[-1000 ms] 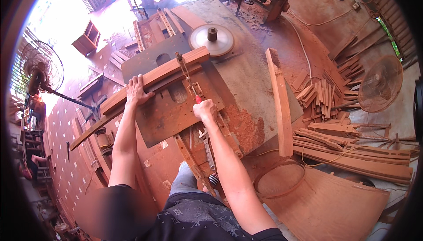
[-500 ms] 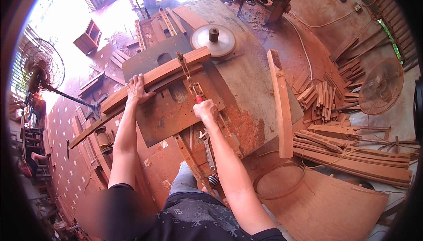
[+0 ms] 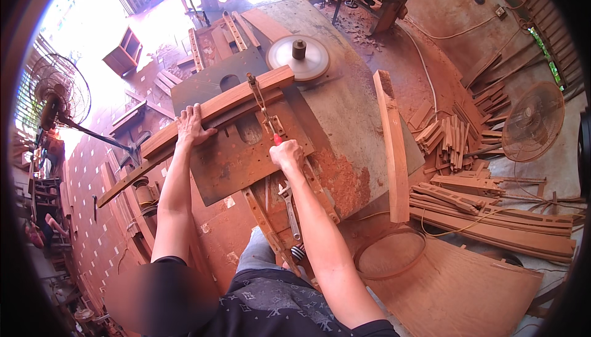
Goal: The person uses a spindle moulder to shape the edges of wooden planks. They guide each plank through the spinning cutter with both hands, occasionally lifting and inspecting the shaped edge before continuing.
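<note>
My left hand [image 3: 192, 129] lies over a long reddish wooden beam [image 3: 225, 102], fingers across its top and thumb along the near side. The beam rests on a dark, dusty sled plate [image 3: 225, 174]. My right hand [image 3: 287, 154] is closed round the red handle [image 3: 277, 139] of a metal toggle clamp [image 3: 265, 112], whose far end sits against the beam near its right end. Just beyond that end is a round metal disc [image 3: 315, 61], blurred as if spinning, around a dark spindle [image 3: 299, 49]. An adjustable wrench [image 3: 289, 211] lies between two wooden rails below my right hand.
The grey machine table [image 3: 351, 115] carries reddish sawdust [image 3: 345, 183]. A thick wooden post [image 3: 392, 152] stands to the right, before stacked offcuts [image 3: 452, 140] and curved slats [image 3: 492, 220]. One fan [image 3: 532, 121] is at right, another [image 3: 55, 94] at left.
</note>
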Demonstrator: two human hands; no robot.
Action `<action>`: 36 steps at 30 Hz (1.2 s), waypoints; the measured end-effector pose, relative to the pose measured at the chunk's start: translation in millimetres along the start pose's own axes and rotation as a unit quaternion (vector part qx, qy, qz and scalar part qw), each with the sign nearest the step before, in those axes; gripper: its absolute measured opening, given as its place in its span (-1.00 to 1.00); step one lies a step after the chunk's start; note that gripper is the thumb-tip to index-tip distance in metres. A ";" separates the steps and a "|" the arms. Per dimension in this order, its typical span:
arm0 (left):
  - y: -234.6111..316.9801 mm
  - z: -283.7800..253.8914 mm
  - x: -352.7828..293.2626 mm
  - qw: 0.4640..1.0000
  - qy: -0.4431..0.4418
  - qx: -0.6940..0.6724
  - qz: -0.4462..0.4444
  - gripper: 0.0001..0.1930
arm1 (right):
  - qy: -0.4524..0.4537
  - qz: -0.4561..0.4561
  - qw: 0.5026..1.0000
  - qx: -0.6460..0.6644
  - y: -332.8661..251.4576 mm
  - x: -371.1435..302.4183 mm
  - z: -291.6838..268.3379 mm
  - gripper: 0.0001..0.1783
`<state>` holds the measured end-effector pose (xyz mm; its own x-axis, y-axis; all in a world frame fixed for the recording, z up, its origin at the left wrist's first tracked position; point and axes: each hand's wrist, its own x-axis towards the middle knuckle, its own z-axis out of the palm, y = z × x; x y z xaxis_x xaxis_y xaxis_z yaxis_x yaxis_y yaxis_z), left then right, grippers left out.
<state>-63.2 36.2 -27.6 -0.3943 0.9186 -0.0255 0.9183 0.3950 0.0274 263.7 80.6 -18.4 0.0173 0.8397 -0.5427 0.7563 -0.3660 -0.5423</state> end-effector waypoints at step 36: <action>-2.9 -0.6 7.1 1.000 0.009 0.005 0.003 0.19 | 0.012 -0.028 1.000 0.008 -6.5 -0.9 -3.1 -0.59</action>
<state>-68.7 41.5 -27.3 -0.3894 0.9211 -0.0067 0.9209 0.3894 0.0171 260.8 83.5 -12.4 -0.0090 0.8680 -0.4965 0.7460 -0.3249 -0.5814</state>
